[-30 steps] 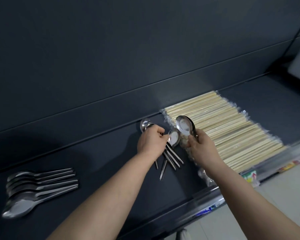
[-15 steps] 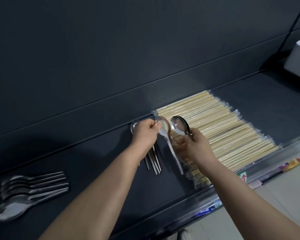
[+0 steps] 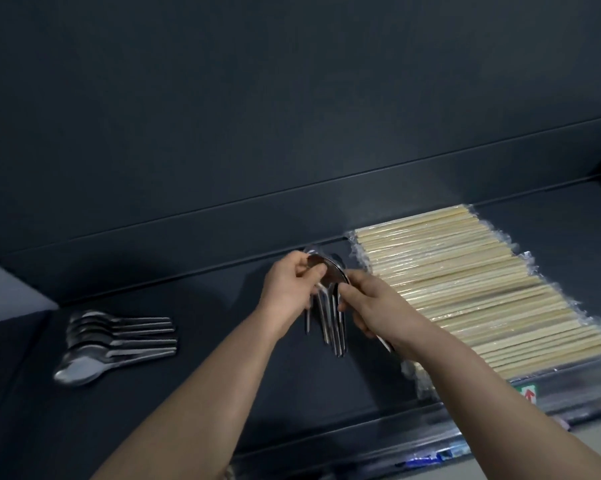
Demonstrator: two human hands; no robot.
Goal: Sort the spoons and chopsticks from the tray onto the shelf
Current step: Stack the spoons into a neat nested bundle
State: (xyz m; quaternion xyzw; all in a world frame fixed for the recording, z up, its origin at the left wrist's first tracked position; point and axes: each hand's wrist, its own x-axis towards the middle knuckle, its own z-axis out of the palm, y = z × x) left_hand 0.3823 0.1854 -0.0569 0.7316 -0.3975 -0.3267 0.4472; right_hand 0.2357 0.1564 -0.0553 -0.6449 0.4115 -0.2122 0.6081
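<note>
**Both hands closed on spoons at the middle of the shelf**

The person's left hand (image 3: 290, 294) reaches in from the near left. Its thumb and fingers are curled round the bowl end of a spoon bunch (image 3: 333, 327), which lies on the dark shelf (image 3: 195, 393) with its handles fanned out and pointing toward the near edge. The right hand (image 3: 373, 308) comes in from the near right and meets the left over those bowls. Its fingertips are pinched on a single spoon (image 3: 329, 274), whose dark bowl stands tilted on edge between the two hands. A sliver of handle shows beneath the palm, close to the wrist. Whether that bowl touches the bunch under it cannot be told (the fingers crowd the spot).

Well to the left on the same shelf lies a second spoon group (image 3: 115, 341). These spoons are stacked flat, with bowls to the left and handles to the right, well apart from both hands.

Just right of the hands, a broad bed of pale chopsticks (image 3: 465, 289) in clear wrapping covers the shelf from the far wall to the near edge. The sticks run left to right, and the right forearm crosses over their near left corner.

A dark back panel (image 3: 292, 133) rises behind everything. Along the near edge runs a front rail (image 3: 569, 379), which bears a small sticker (image 3: 529, 393) with a red arrow. A pale grey block (image 3: 4, 289) juts in at the far left
</note>
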